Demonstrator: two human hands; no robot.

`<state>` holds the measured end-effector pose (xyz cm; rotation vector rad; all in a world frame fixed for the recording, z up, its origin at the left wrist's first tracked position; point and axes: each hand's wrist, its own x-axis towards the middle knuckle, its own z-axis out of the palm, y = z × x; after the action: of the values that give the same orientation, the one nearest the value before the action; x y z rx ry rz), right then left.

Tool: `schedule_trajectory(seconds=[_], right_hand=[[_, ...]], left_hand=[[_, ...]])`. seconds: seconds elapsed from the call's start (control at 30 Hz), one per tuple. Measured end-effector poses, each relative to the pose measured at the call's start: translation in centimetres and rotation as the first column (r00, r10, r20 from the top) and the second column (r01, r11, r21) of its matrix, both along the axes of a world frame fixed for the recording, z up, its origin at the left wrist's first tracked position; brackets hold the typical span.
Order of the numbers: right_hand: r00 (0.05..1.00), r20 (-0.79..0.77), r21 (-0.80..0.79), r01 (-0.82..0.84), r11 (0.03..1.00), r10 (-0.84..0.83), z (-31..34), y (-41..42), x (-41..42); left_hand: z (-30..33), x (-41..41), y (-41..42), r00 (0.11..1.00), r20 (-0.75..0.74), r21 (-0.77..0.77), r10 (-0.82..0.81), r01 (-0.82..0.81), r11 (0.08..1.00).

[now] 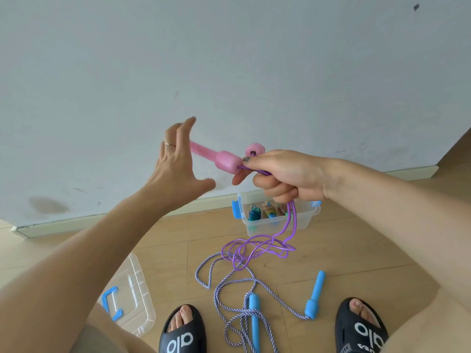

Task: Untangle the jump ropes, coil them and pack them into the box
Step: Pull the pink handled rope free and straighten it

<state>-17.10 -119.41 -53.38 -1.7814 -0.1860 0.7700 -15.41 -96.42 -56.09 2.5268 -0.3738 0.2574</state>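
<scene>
Box (276, 220) by wall w/ coiled ropes (265, 212) in it; lid (132, 296) front-left, loose rope (237, 296) btwn.

box (277, 220) mouth open from above; purple rope (257, 248) dangling across its front

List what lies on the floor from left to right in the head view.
Clear lid → left sandal → blue handle under braided rope → second blue handle → right sandal.
</scene>
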Motion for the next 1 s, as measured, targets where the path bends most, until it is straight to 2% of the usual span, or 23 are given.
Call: schedule_trajectory(seconds=[0.1, 0.17, 0.27, 0.4, 0.5, 0.63, 0.8, 1.0], right_hand=[[0.995, -0.045, -0.028, -0.094, 0.995, 0.092, 0.4, -0.8, -0.1], [0.986, -0.058, -0.087, -0.163, 0.983, 0.158, 0.7, -1.1, -0.3], [0.968, -0.073, -0.162, -0.250, 0.955, 0.241, 0.7, -1.2, -0.5], [0.956, -0.055, -0.212, -0.294, 0.932, 0.289, 0.5, -1.2, -0.8], [0.984, 0.026, -0.166, -0.170, 0.971, 0.177, 0.6, -1.9, -0.4], [0.993, 0.105, -0.149, -0.040, 0.988, 0.056, 0.3, -2.6, 0.1], [0.985, 0.163, -0.162, 0.091, 0.983, -0.064, -0.4, -2.3, 0.5], [0.973, 0.199, -0.124, 0.139, 0.983, -0.113, -0.9, -2.1, 0.6]], left_hand=[[-0.5, 0.2, -0.3, 0.981, 0.142, 0.271, -0.134, 0.091, 0.958], [-1.1, 0.4, -0.5, 0.958, 0.110, 0.323, -0.264, 0.217, 0.921], [-1.8, 0.0, -1.2, 0.916, -0.046, 0.203, -0.398, 0.399, 0.894], [-2.0, -0.5, -2.2, 0.855, -0.132, 0.077, -0.501, 0.513, 0.855], [-1.7, -0.6, -2.6, 0.869, -0.270, -0.003, -0.415, 0.431, 0.903], [-1.6, -0.4, -2.5, 0.906, -0.261, -0.032, -0.333, 0.337, 0.941], [-1.6, -0.1, -2.3, 0.954, -0.146, 0.128, -0.260, 0.279, 0.952], [-1.1, -0.2, -1.9, 0.977, -0.075, 0.230, -0.200, 0.212, 0.950]])
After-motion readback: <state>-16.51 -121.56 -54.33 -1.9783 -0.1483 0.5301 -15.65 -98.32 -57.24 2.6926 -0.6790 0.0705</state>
